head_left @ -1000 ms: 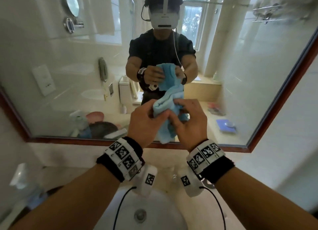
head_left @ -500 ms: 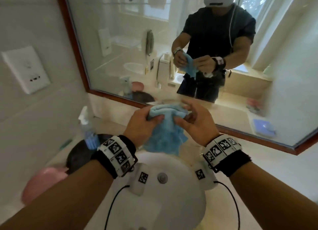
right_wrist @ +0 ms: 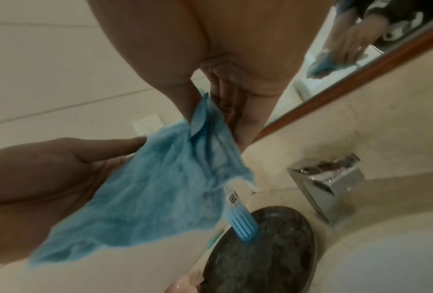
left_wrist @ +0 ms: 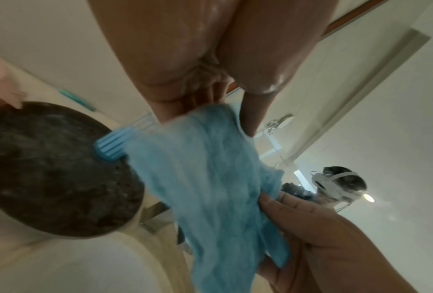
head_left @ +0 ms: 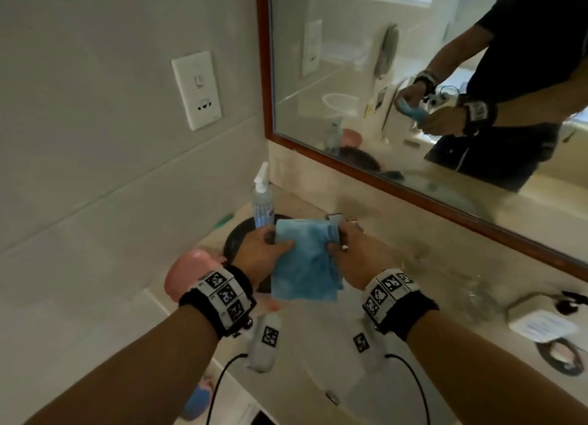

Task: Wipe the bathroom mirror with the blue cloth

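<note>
Pale tiles and a stone bench (head_left: 397,259) fill the frame, with the mirror (head_left: 350,74) in its wooden frame at upper right. We hold the cloth (head_left: 302,259) low in the middle of the head view, stretched between our two hands: the left hand (head_left: 257,256) pinches its left edge between thumb and fingers, and the right hand (head_left: 353,259) pinches the bunched right edge. It hangs over the basin (head_left: 318,377), well apart from the glass.

Risks, as we judge them: the spray bottle (head_left: 262,202) stands on a dark dish (head_left: 235,240) just behind our left hand, so lifting the cloth carelessly could snag its nozzle and tip it. The loose lower corner could dip into the basin. The right side is crumpled, so wiping with it could leave streaks. A pink cup (head_left: 187,272) at the left of our left wrist sits within elbow reach and could be knocked.
</note>
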The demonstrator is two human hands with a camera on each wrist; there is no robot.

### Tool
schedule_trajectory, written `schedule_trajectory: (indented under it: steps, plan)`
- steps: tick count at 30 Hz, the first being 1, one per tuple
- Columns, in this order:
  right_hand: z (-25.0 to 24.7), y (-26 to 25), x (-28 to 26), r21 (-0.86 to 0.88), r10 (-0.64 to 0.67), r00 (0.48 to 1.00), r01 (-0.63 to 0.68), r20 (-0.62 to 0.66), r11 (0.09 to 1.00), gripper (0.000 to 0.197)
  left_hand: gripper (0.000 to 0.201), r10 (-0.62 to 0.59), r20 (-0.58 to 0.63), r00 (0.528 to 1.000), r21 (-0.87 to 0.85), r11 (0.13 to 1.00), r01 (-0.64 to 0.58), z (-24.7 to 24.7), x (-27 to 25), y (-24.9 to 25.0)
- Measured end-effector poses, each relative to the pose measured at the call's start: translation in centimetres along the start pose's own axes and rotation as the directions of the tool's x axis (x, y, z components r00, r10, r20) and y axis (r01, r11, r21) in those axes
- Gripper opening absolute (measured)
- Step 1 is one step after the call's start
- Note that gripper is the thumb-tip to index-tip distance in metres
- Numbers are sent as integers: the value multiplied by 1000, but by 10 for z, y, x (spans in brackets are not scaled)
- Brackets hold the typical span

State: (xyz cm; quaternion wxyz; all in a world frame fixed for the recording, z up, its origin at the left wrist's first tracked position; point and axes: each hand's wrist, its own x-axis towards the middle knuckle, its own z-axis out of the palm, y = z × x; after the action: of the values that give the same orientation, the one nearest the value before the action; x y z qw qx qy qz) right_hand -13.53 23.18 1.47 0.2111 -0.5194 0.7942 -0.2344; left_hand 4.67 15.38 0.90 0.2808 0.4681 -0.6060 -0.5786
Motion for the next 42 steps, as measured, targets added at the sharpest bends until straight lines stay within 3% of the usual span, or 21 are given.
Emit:
schedule_trajectory:
  steps: [3,9,13,20,22,25,27,32,39,42]
  plan:
    - [37,4,19,111,102,995,-104,24,988,8,38,-117,108,987,73,991,109,-17,20,-29]
    - [101,-4,52,159,261,951,-287,168,945,6,50,-206,123,971,319,935,158,-43,76,-90]
    - [133,-4,79,160,334,923,-365,189,917,33,33,-237,102,966,400,899,178,-47,105,-110]
    - [165,4,107,124,377,905,-405,198,906,51,36,-277,51,959,415,880,232,-36,137,-143]
    - [170,6,109,113,377,898,-409,226,906,55,46,-264,59,963,388,895,222,-31,142,-149]
    - [174,11,106,49,372,897,-394,240,918,44,57,-262,77,962,470,860,197,-23,144,-155]
    - [172,13,101,24,389,890,-405,238,914,42,60,-250,84,965,510,842,174,-19,142,-156]
    - [152,15,83,11,374,906,-383,196,923,50,45,-159,131,978,528,847,67,-2,138,-140]
    - [70,9,45,-65,404,913,-400,54,914,57,39,-3,213,977,546,830,-116,31,114,-66]
    - [28,6,18,-49,369,926,-373,-77,927,55,37,96,240,966,586,779,-223,46,90,-25]
